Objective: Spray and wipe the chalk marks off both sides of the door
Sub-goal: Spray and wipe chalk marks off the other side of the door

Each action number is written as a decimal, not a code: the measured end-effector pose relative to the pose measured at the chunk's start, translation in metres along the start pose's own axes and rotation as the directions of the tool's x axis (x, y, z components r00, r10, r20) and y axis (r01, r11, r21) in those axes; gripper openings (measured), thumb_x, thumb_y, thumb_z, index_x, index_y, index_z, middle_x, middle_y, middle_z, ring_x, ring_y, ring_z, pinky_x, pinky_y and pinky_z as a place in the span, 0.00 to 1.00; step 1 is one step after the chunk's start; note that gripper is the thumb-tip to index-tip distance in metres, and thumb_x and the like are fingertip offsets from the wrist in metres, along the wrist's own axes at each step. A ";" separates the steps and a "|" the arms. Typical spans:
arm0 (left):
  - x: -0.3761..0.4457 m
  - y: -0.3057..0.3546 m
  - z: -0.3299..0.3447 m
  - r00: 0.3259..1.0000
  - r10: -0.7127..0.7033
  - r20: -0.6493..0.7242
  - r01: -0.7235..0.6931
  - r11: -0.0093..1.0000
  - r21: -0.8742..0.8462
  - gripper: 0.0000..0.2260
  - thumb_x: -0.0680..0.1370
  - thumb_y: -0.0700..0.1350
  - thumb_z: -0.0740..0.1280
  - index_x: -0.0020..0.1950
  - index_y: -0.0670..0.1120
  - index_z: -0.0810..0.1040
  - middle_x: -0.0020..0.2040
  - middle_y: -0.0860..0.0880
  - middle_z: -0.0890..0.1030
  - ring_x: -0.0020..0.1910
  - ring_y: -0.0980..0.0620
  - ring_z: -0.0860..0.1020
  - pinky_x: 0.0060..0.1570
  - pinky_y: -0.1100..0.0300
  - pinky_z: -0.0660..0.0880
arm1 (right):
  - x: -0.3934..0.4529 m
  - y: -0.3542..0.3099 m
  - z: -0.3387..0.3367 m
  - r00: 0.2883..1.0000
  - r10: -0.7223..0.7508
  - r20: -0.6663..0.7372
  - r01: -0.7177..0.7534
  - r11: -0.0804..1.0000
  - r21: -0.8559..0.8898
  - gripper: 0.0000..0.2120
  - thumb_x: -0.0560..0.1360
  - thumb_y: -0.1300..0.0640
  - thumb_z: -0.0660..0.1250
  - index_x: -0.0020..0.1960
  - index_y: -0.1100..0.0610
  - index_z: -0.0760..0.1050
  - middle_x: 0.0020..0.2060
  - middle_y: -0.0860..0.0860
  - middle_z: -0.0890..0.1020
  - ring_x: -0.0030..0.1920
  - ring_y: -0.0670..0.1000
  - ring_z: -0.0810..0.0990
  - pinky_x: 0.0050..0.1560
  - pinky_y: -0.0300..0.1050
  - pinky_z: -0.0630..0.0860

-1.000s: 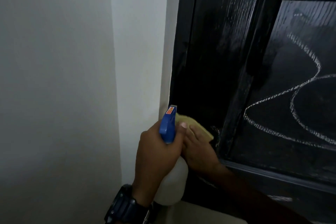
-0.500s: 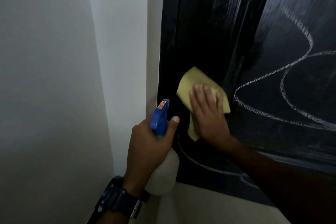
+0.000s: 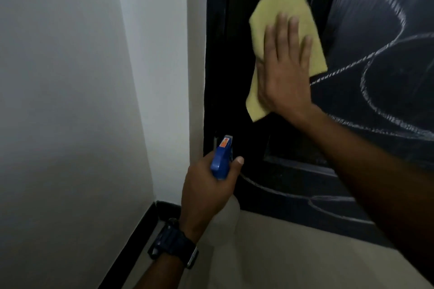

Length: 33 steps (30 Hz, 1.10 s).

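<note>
Pressing the square yellow cloth [image 3: 284,21] flat on the black wooden door [image 3: 237,58] with straight fingers, the right hand [image 3: 285,73] risks smearing the white chalk lines [image 3: 366,84] (still many), while the left hand [image 3: 206,185] grips the blue-headed spray bottle [image 3: 222,159] low beside the frame.

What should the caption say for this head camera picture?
Right hand presses yellow cloth on chalked door; left hand grips spray bottle.

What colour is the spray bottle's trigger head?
Blue, with a small orange label on top; the spray bottle's trigger head shows best in the head view.
</note>
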<state>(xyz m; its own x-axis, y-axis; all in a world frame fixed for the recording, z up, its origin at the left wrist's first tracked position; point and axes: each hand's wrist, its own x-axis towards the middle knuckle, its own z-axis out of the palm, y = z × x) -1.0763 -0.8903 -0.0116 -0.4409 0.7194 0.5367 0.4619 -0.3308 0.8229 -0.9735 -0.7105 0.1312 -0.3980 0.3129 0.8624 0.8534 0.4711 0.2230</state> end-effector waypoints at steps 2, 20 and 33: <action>-0.004 -0.006 0.001 1.000 -0.013 -0.005 0.013 1.000 -0.012 0.16 0.75 0.56 0.71 0.35 0.48 0.72 0.27 0.55 0.73 0.24 0.58 0.71 0.27 0.68 0.64 | 0.008 -0.010 0.002 0.998 0.044 -0.038 -0.042 0.998 0.052 0.30 0.83 0.55 0.53 0.81 0.63 0.48 0.80 0.64 0.51 0.80 0.66 0.48 0.77 0.69 0.44; -0.015 -0.037 -0.007 0.999 -0.039 -0.017 0.040 0.999 0.029 0.13 0.74 0.58 0.70 0.37 0.53 0.72 0.30 0.58 0.76 0.25 0.57 0.72 0.26 0.70 0.65 | -0.265 -0.043 0.106 0.478 -0.666 0.572 0.752 0.647 0.124 0.23 0.75 0.51 0.56 0.65 0.52 0.80 0.66 0.46 0.79 0.67 0.48 0.77 0.81 0.52 0.42; -0.036 -0.062 -0.007 0.991 -0.114 -0.064 0.116 0.993 0.032 0.13 0.74 0.60 0.69 0.38 0.54 0.72 0.30 0.57 0.75 0.27 0.56 0.72 0.28 0.69 0.66 | -0.138 -0.053 0.072 0.909 -0.376 0.180 0.402 0.905 -0.138 0.27 0.83 0.58 0.46 0.79 0.68 0.53 0.79 0.66 0.55 0.79 0.67 0.55 0.76 0.69 0.48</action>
<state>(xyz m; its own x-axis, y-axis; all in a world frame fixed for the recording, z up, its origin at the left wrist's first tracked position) -1.0943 -0.8997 -0.0808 -0.5392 0.7119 0.4500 0.4319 -0.2250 0.8734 -0.9879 -0.7196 -0.0323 -0.7435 0.2552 0.6181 0.6588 0.4382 0.6115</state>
